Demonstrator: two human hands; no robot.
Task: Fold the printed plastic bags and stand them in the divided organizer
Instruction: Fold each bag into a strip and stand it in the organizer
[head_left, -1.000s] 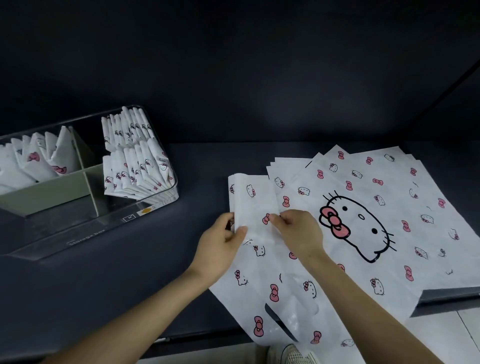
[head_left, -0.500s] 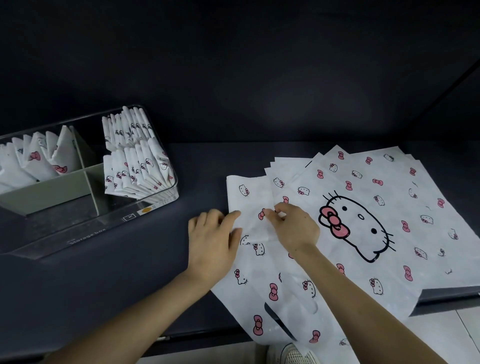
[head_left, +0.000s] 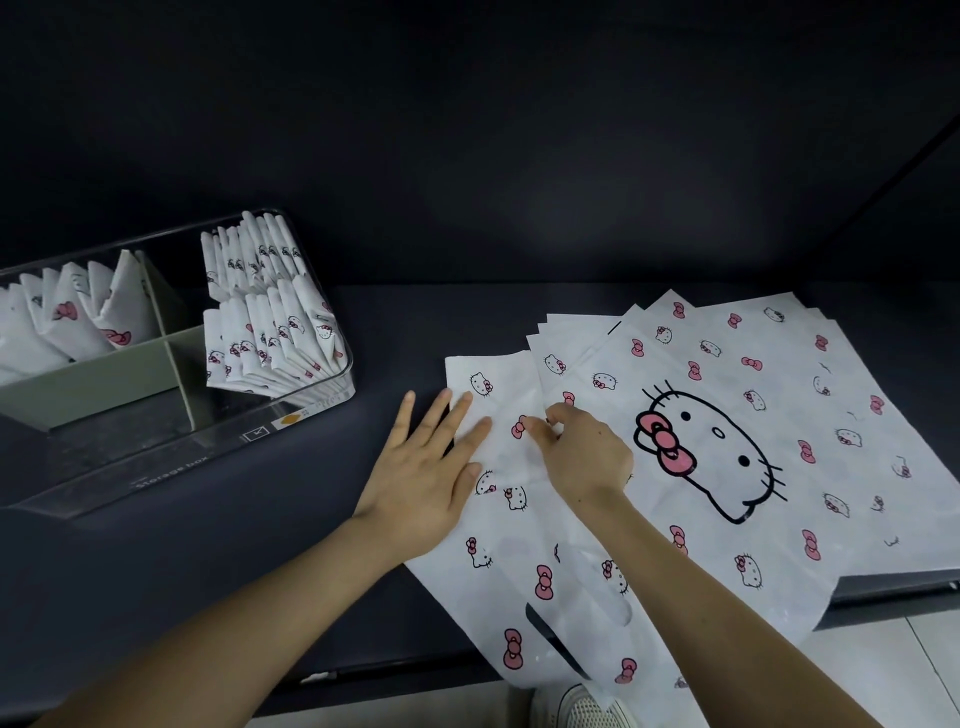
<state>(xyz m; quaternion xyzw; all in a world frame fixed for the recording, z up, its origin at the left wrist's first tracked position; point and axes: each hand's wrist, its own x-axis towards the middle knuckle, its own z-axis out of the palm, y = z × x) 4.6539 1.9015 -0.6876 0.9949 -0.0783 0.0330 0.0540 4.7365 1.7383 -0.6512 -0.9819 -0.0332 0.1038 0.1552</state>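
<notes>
- A dark, matte wall (head_left: 467, 130) stands behind a dark grey worktop (head_left: 260, 545). Pale floor tiles (head_left: 909, 665) and the toe of a white shoe (head_left: 587, 709) show below the worktop's front edge.
- The organizer (head_left: 171, 467), a clear box with a grey-green divider (head_left: 104, 374), sits on the worktop's left side, well apart from the hands.
- Folded bags (head_left: 270, 322) stand packed in rows in the organizer's right-hand compartments. A looser group of folded bags (head_left: 78, 317) stands in the rear left compartment. The front left compartment looks bare, though its near side is hard to read through the clear wall.
- A stack of flat bags (head_left: 727, 415), white with pink bows and small cat faces, is fanned out on the right side of the worktop. The top one carries a large cat face with a pink bow.
- The bag (head_left: 509, 597) being worked on lies as a long narrow strip along the left edge of that stack and touches it. Its lower end, with the handle cut-out, hangs past the worktop's front edge.
- The left hand (head_left: 426, 467) lies flat with the fingers spread. Its fingertips press on the strip's upper left part, and its outer fingers rest on the worktop.
- The right hand (head_left: 582, 457) is curled, with thumb and forefinger pinching the strip's edge beside a pink bow.
- Both forearms are bare and reach in from the bottom of the view.
</notes>
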